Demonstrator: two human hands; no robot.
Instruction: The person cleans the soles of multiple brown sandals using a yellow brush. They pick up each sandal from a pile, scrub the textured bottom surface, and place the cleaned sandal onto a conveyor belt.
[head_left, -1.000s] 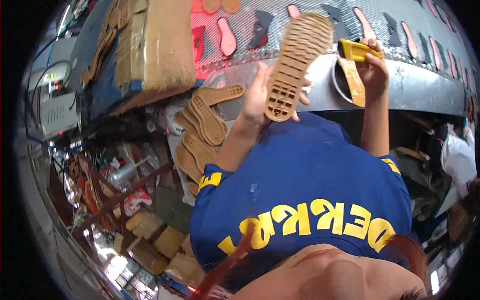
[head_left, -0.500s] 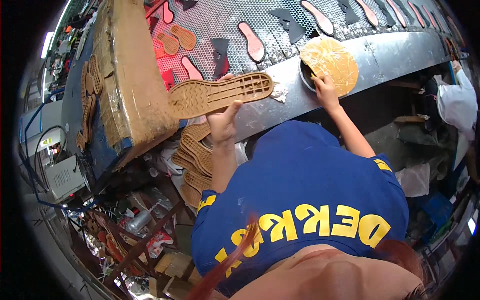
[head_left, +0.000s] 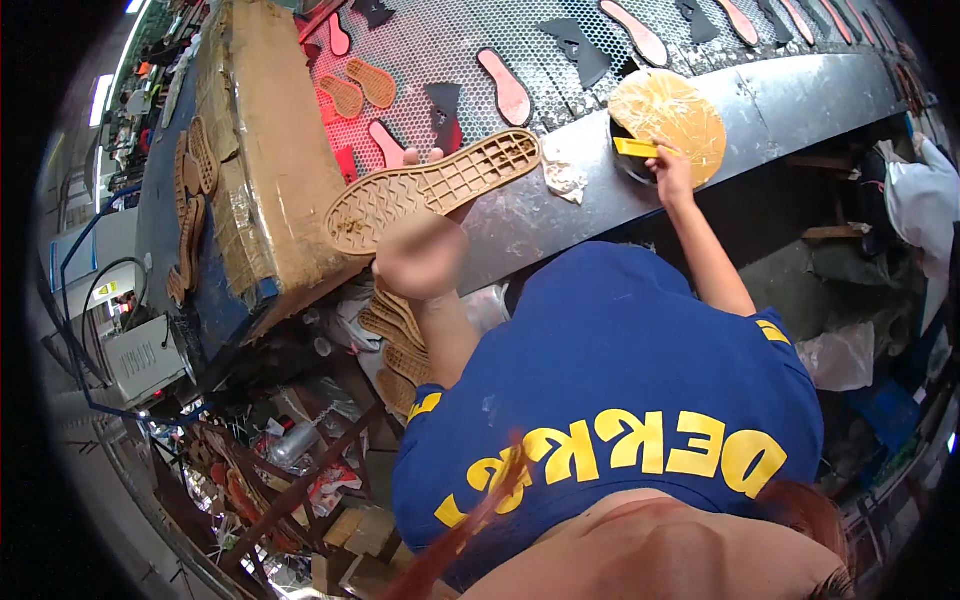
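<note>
The left hand [head_left: 420,255] is closed around 1 tan rubber shoe sole [head_left: 432,190], gripping it near the middle from below, with the tread pattern facing up toward the camera. The sole's long axis runs from lower left to upper right, its rounded toe end over the cardboard-covered block [head_left: 270,170] and its heel end reaching over the metal bench edge [head_left: 800,90]. The right hand [head_left: 672,170] is extended well to the right of the sole and grips a yellow brush handle [head_left: 637,148] at the glue pot [head_left: 668,125], whose round top is caked tan. So the sole lies up and left of the right hand, with the heel end nearer to it. Behind, pink and dark insole pieces [head_left: 505,85] lie on a perforated mesh surface [head_left: 440,40]. A stack of tan soles [head_left: 395,340] sits below the left forearm.
</note>
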